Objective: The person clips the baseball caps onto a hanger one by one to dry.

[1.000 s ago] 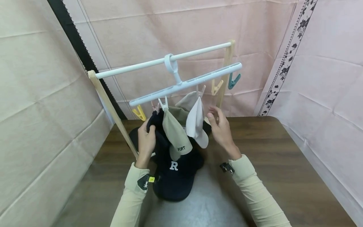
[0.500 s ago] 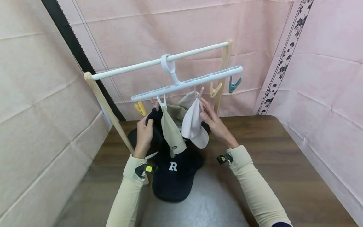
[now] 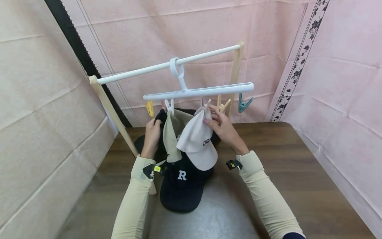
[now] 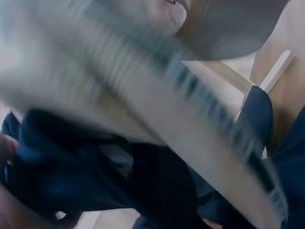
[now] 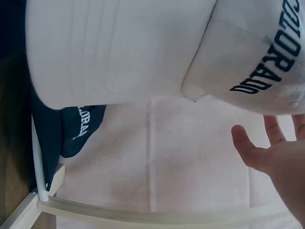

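Observation:
My left hand (image 3: 151,136) pinches the edge of a dark navy cap (image 4: 71,167) below the hanger's left part. Beside it hangs an olive-beige cap (image 3: 172,136) from a white clothespin (image 3: 169,106). A white cap (image 3: 197,141) with dark COLORADO lettering hangs from a pale clothespin (image 3: 206,103), visor down. Extended fingers of my right hand (image 3: 225,130) touch its right upper side; in the right wrist view the thumb stands apart from the cloth. A pale blue hanger (image 3: 203,92) carries these clips. Under them, a navy cap with a white R (image 3: 182,192) is visible.
The hanger hooks over a white bar (image 3: 143,69) between wooden posts (image 3: 113,114). Yellow (image 3: 150,108), beige (image 3: 223,106) and teal (image 3: 244,104) clothespins also hang from it. The wooden table (image 3: 268,159) lies below, with cloth walls (image 3: 167,30) around.
My right hand has moved left to the white cap, which has turned so its lettering and visor face forward. The hanger's right end has dropped and swung nearly level. My left hand keeps its hold.

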Demonstrator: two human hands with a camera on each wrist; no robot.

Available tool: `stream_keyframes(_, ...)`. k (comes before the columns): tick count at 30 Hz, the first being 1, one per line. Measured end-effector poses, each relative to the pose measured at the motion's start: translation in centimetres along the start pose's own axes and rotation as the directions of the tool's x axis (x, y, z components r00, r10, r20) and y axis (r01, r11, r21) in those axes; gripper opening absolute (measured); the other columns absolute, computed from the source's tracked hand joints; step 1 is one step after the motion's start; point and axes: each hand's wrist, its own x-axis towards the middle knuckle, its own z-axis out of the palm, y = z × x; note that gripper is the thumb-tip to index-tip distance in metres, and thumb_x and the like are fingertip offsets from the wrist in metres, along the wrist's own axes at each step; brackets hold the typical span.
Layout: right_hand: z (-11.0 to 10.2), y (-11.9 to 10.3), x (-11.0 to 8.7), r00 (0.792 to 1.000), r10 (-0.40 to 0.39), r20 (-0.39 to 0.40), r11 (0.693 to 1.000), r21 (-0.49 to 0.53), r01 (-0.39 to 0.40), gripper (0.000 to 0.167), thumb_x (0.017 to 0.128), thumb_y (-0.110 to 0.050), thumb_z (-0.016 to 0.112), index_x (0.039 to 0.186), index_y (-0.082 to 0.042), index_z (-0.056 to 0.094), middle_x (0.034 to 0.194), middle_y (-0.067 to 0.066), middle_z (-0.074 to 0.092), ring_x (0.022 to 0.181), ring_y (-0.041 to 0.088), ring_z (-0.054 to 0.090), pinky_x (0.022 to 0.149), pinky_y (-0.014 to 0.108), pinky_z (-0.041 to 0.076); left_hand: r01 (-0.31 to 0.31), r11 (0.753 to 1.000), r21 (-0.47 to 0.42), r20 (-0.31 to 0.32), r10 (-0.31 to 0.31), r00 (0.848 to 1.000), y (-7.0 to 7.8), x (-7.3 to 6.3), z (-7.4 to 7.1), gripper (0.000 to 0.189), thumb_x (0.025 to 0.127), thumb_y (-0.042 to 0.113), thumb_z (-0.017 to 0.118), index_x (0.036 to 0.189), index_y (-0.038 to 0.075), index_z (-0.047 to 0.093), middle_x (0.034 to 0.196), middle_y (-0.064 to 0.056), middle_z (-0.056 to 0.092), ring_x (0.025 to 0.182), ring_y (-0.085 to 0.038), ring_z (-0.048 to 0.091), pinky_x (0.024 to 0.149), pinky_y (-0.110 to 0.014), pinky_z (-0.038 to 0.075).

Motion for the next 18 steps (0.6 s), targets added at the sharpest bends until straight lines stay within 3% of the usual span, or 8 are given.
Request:
stream_keyframes(3, 0.6, -0.1, -0.5, 0.998, 0.005, -0.057, 0.999, -0.048, -0.008, 0.059, 0.106, -0.022, 0.066, 0.16, -0.014, 0.042, 0.149, 0.015, 0.053, 0.136, 0.035, 0.057, 0.104, 0.06, 0.052, -0.004, 0.997, 0.082, -0.009, 0.004, 1.0, 0.3, -0.4, -0.3, 0.043, 0.109, 0.02, 0.044, 0.147, 0.005, 0.06, 0.153, -0.012, 0.055, 0.132, -0.024, 0.052, 0.111, -0.04, 0.04)
stream_keyframes(8, 1.0, 0.4, -1.1, 0.989, -0.067, -0.131, 0.996, -0.067, 0.059, 0.055, 0.103, -0.016, 0.07, 0.152, -0.009, 0.047, 0.143, 0.014, 0.055, 0.129, 0.035, 0.061, 0.099, 0.061, 0.054, -0.064, 0.981, 0.184, -0.017, 0.069, 0.997, 0.8, -1.6, -0.8, 0.046, 0.109, 0.022, 0.05, 0.152, 0.006, 0.053, 0.152, -0.019, 0.054, 0.138, -0.032, 0.05, 0.118, -0.049, 0.037)
stream_keyframes(13, 1.2, 1.2, -1.7, 0.971, -0.138, -0.194, 0.99, -0.067, 0.128, 0.047, 0.101, -0.007, 0.07, 0.143, -0.005, 0.05, 0.133, 0.011, 0.058, 0.114, 0.035, 0.066, 0.087, 0.048, 0.06, -0.16, 0.956, 0.248, -0.032, 0.173, 0.984, 1.7, -3.6, -0.6, 0.047, 0.11, 0.025, 0.053, 0.154, 0.008, 0.05, 0.148, -0.019, 0.055, 0.139, -0.034, 0.051, 0.117, -0.05, 0.038)
stream_keyframes(16, 1.6, 0.8, -2.1, 0.96, -0.157, -0.231, 0.986, -0.086, 0.141, 0.042, 0.101, -0.008, 0.07, 0.137, -0.002, 0.051, 0.128, 0.01, 0.057, 0.107, 0.033, 0.066, 0.082, 0.036, 0.06, -0.24, 0.927, 0.288, -0.063, 0.268, 0.961, 2.1, -5.0, -0.3, 0.048, 0.11, 0.027, 0.054, 0.155, 0.011, 0.049, 0.151, -0.017, 0.053, 0.139, -0.034, 0.051, 0.114, -0.053, 0.041)
stream_keyframes(18, 2.0, 0.2, -2.4, 0.953, -0.149, -0.262, 0.987, -0.106, 0.125, 0.041, 0.101, -0.004, 0.069, 0.137, 0.002, 0.051, 0.126, 0.014, 0.056, 0.106, 0.028, 0.064, 0.082, 0.029, 0.058, -0.321, 0.9, 0.295, -0.098, 0.363, 0.927, 2.2, -5.8, 0.0, 0.044, 0.109, 0.024, 0.056, 0.152, 0.011, 0.053, 0.151, -0.014, 0.053, 0.137, -0.034, 0.052, 0.111, -0.053, 0.043)
